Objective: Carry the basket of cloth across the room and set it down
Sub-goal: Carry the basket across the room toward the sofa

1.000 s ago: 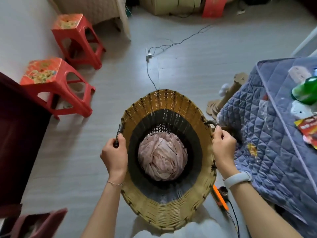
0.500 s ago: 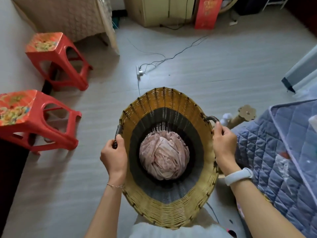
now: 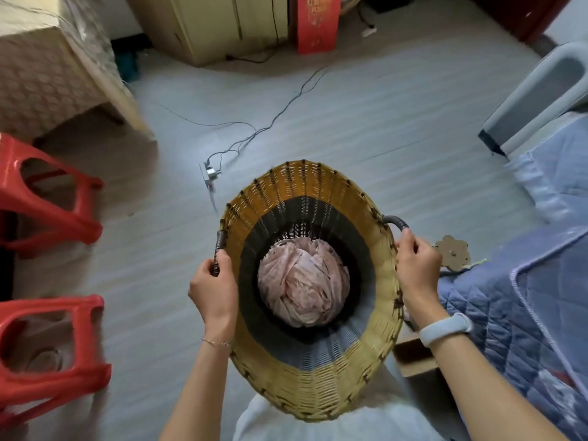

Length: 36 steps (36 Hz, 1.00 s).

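Both hands hold the woven basket [image 3: 313,377] up over the floor [image 3: 366,128] — the left hand [image 3: 214,289] closed in a grip on the left handle [image 3: 219,249], the right hand [image 3: 416,265] closed on the right handle [image 3: 396,221]. A bundle of pink cloth [image 3: 302,288] lies at the basket's bottom — two red stools [image 3: 47,198] stand to the left, a blue quilt [image 3: 525,313] to the right.

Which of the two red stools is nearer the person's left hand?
The lower red stool, at the frame's bottom-left; the upper red stool stands farther from the left hand.

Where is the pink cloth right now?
In the head view, the pink cloth sits bunched at the bottom of the woven basket, low centre, between the left hand and right hand.
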### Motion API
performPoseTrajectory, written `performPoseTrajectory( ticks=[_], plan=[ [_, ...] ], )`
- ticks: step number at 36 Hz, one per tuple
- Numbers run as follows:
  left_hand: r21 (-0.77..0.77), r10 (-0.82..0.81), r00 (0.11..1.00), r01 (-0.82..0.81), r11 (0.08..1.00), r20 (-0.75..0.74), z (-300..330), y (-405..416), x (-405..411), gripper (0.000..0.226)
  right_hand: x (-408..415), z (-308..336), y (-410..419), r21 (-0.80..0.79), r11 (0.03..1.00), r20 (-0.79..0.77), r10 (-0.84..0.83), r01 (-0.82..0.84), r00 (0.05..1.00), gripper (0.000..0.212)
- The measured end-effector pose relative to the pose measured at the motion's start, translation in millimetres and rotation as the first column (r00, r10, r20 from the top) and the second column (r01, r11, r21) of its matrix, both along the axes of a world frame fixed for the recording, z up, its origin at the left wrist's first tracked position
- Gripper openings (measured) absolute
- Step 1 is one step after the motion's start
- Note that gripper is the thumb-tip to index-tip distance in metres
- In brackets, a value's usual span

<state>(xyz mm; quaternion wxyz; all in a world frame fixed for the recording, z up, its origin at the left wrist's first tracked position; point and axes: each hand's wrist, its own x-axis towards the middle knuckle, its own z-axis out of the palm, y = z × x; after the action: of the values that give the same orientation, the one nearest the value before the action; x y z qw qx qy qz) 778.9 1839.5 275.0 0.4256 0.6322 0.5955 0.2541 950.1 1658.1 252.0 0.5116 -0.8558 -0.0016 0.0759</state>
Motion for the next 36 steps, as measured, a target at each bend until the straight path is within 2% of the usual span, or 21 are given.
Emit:
performPoseTrajectory(
  ticks=[5, 8, 16, 27, 36],
  plan=[
    [0.033, -0.07, 0.997, 0.071, 0.997, -0.023, -0.5, 34.5, 87.0, 0.035, 79.1, -6.6, 28.2, 0.029, 0.996, 0.004, -0.08, 0.08, 0.997, 0.05],
    [0.031, -0.073, 0.997, 0.074, 0.997, -0.04, -0.9, 50.7, 142.9, 0.035, 135.5, -7.9, 44.2, 0.04, 0.996, -0.013, -0.084, 0.084, 0.996, 0.044],
    [0.047, -0.107, 0.994, 0.108, 0.993, -0.029, 6.0, 82.4, 283.7, 0.037, 269.7, 4.3, 70.6, 0.058, 0.994, -0.029, -0.093, 0.094, 0.995, 0.043],
    [0.022, -0.189, 0.982, 0.189, 0.982, 0.001, -4.7, 140.7, 438.1, 0.041, 410.6, 10.3, 110.5, 0.127, 0.976, -0.036, -0.177, 0.18, 0.984, 0.041],
    [0.026, -0.279, 0.96, 0.279, 0.96, -0.01, -24.6, 221.4, 593.4, 0.045, 547.5, 2.9, 179.9, 0.115, 0.952, -0.044, -0.281, 0.284, 0.959, 0.041]
  ],
)
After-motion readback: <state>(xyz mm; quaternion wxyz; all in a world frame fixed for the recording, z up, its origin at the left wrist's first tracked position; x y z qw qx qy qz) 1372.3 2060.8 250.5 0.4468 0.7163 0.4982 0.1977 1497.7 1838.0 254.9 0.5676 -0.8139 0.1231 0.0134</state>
